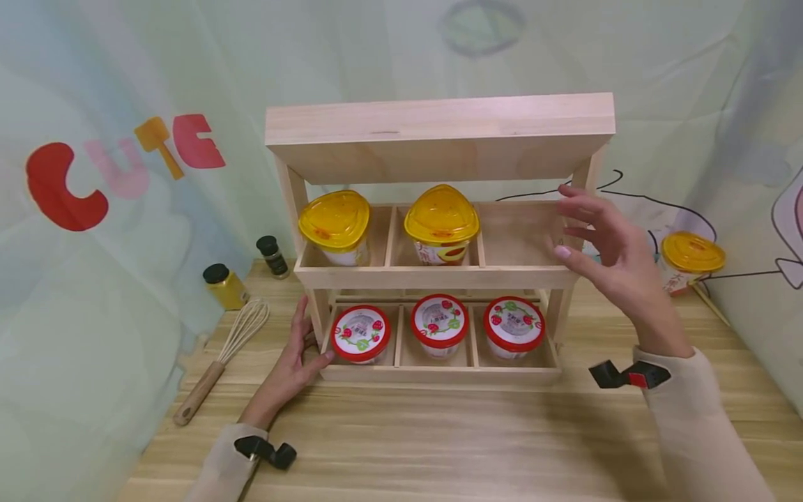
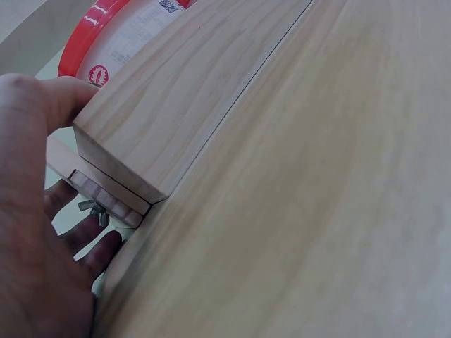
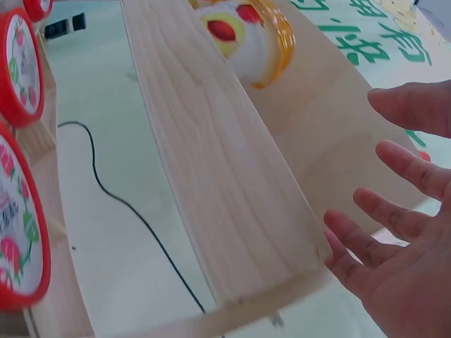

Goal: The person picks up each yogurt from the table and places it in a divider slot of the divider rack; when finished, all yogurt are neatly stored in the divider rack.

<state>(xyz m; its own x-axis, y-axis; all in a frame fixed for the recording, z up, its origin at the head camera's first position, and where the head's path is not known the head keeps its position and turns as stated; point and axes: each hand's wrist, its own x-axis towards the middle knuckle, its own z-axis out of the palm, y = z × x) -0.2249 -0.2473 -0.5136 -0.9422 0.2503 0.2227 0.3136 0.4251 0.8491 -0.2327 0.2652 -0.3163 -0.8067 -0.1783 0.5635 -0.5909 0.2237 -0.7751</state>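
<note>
A two-tier wooden rack (image 1: pixel 433 279) stands on the table. Its lower tier holds three red-lidded cups (image 1: pixel 440 321); two yellow-lidded cups (image 1: pixel 442 222) sit in the left and middle upper compartments. My left hand (image 1: pixel 291 369) holds the lower left front corner of the rack, thumb at the tray's edge and fingers along the outer side, near a wing nut (image 2: pixel 96 211) in the left wrist view. My right hand (image 1: pixel 608 258) is raised by the upper tier's right end, fingers spread and holding nothing; the right wrist view (image 3: pixel 409 218) shows the palm beside the tray corner.
Another yellow-lidded cup (image 1: pixel 690 261) stands on the table behind my right hand. At left lie a whisk (image 1: pixel 219 362) with a wooden handle, a yellow black-capped jar (image 1: pixel 226 286) and a small dark bottle (image 1: pixel 272 256). A printed curtain (image 1: pixel 401 56) hangs behind.
</note>
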